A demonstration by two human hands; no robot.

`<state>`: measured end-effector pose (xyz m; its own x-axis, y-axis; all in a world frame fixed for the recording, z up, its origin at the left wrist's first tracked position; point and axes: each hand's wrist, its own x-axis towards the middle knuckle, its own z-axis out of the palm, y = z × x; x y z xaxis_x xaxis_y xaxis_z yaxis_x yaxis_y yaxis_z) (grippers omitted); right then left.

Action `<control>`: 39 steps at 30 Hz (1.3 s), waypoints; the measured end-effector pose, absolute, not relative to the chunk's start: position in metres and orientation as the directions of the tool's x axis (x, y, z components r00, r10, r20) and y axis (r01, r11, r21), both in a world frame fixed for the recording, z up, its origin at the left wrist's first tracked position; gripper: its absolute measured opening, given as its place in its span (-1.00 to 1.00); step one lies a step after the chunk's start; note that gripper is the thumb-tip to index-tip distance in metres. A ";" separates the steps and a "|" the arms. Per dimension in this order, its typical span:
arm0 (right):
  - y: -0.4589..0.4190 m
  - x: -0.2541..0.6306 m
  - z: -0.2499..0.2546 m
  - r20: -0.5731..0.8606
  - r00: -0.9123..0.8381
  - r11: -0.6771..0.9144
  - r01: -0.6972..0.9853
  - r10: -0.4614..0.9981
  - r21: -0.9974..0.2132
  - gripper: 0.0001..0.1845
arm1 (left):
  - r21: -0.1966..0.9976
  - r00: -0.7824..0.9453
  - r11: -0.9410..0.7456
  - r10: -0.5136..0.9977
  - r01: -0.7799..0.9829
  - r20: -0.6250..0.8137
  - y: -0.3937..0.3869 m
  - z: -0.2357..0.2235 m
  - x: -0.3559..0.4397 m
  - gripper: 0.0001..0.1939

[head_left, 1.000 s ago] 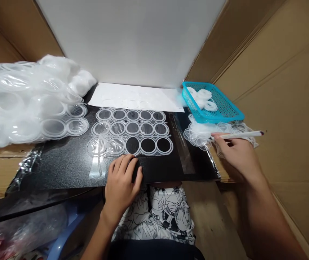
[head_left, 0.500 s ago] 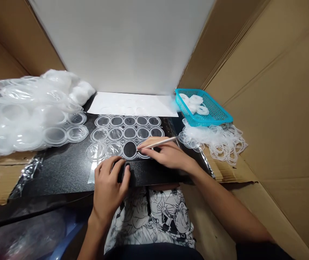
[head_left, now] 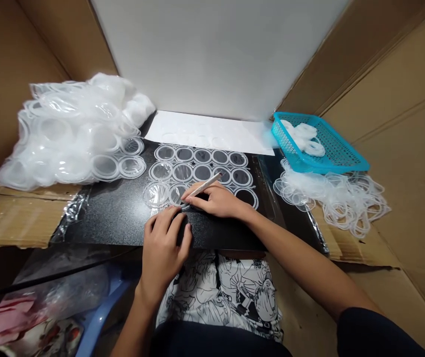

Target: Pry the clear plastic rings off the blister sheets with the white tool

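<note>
Right hand works thin stick on clear ring sheet, left hand steadies it.
Right hand (head_left: 215, 201) fingers pinch a thin white stick (head_left: 202, 188), tip on the ring sheet (head_left: 201, 171) front row; left hand (head_left: 165, 243) fingers lie loosely together, flat on the black board (head_left: 123, 218) just in front of the sheet. Blue basket (head_left: 331, 153) right of sheet, loose rings (head_left: 346, 198) beside it, plastic pile (head_left: 71, 134) left.

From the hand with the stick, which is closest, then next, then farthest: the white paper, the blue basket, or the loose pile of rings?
Measured from the right hand:
1. White paper, straight behind it.
2. Loose rings, to its right.
3. Blue basket, back right.
</note>
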<state>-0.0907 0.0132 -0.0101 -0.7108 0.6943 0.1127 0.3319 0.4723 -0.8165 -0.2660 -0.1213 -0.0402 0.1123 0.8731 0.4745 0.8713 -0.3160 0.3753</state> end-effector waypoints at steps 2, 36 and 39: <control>0.014 -0.091 -0.010 0.137 -0.727 0.514 0.327 0.673 -0.793 -0.78 | 0.368 0.112 -0.310 0.875 0.877 0.471 -0.121 -0.039 -0.266 -0.77; -0.043 0.108 0.026 0.276 0.211 -0.043 0.859 0.938 -0.511 -0.73 | 0.456 0.095 -0.341 0.871 0.822 0.482 -0.122 -0.040 -0.269 -0.79; -0.068 0.130 0.030 0.287 0.181 -0.037 0.894 0.941 -0.446 -0.75 | 0.498 0.069 -0.333 0.877 0.801 0.475 -0.122 -0.040 -0.272 -0.79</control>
